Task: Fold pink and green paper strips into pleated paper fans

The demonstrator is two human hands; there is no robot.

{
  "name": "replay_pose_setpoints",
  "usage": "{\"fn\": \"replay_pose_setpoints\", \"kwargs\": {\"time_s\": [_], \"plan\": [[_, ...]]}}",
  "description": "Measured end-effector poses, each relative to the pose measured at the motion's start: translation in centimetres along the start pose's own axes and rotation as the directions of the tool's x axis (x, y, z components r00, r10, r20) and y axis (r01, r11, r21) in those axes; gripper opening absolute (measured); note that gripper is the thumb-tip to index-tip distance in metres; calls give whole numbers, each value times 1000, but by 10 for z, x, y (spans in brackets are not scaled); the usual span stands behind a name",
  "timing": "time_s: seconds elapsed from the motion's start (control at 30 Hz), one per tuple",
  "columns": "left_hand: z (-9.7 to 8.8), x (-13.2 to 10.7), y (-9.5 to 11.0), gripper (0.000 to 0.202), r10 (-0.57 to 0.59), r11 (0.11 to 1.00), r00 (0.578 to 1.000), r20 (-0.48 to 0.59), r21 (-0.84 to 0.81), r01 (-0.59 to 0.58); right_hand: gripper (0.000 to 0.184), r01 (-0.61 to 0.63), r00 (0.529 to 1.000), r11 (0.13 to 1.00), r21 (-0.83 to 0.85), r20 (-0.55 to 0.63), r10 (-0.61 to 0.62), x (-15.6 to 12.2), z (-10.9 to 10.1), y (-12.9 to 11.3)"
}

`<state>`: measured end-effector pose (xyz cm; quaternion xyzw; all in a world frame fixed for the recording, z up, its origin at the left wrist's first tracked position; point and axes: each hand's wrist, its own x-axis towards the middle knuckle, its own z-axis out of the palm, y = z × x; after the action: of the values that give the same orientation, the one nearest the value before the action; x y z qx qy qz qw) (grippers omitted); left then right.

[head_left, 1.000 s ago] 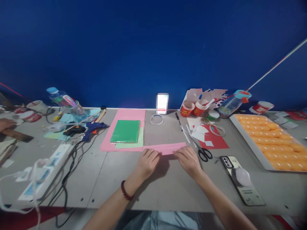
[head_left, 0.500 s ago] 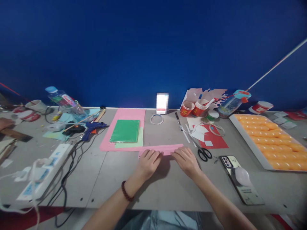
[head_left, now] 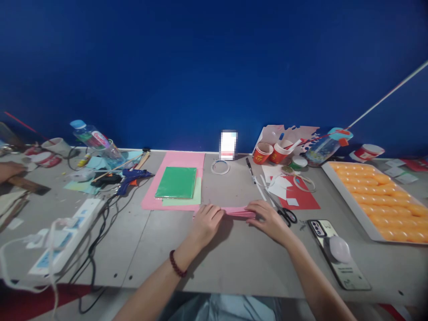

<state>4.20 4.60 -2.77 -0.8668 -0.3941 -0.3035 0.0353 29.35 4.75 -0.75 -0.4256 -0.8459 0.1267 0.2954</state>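
A narrow, pleated strip of pink paper (head_left: 236, 212) lies across the table before me, its stacked folds showing along the near edge. My left hand (head_left: 207, 221) is closed over its left end, fingers bent on top. At the other end, my right hand (head_left: 266, 219) pinches the folds between thumb and fingers. Behind my left hand, a flat pink sheet (head_left: 152, 201) carries a pale green sheet (head_left: 198, 196) and a green packet of paper (head_left: 177, 182). Black-handled scissors (head_left: 287, 216) rest just beyond my right hand.
Left: a blue glue gun (head_left: 132, 178), a power strip (head_left: 68, 236) with cables, and a bottle (head_left: 96, 139). Right: a phone (head_left: 339, 254), a tray of orange balls (head_left: 384, 200), red paper cups (head_left: 262, 153) and red paper (head_left: 301, 198). Another person's hand (head_left: 10, 171) is at far left.
The long pink strip reaching right is now gathered into a shorter folded stack. My right hand has turned and now grips its right end; my left hand stays almost in place.
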Motion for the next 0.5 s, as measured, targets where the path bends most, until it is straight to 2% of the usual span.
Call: {"fn": "replay_pose_setpoints", "kwargs": {"time_s": [0.1, 0.2, 0.37, 0.5], "plan": [[-1, 1, 0, 16, -8, 1000, 1000, -2, -5, 8, 29, -9, 999, 1000, -7, 51, 9, 0, -2, -2], [-2, 1, 0, 15, -7, 1000, 1000, 4, -5, 7, 23, -6, 998, 1000, 17, 58, 5, 2, -2, -5], [0, 2, 0, 15, 8, 1000, 1000, 4, -12, -8, 13, 34, 999, 998, 54, -21, -33, 3, 1, -4], [1, 2, 3, 15, 23, 999, 1000, 20, -30, -22, 13, 66, 995, 997, 34, -82, -63, 2, 6, 0]]}}
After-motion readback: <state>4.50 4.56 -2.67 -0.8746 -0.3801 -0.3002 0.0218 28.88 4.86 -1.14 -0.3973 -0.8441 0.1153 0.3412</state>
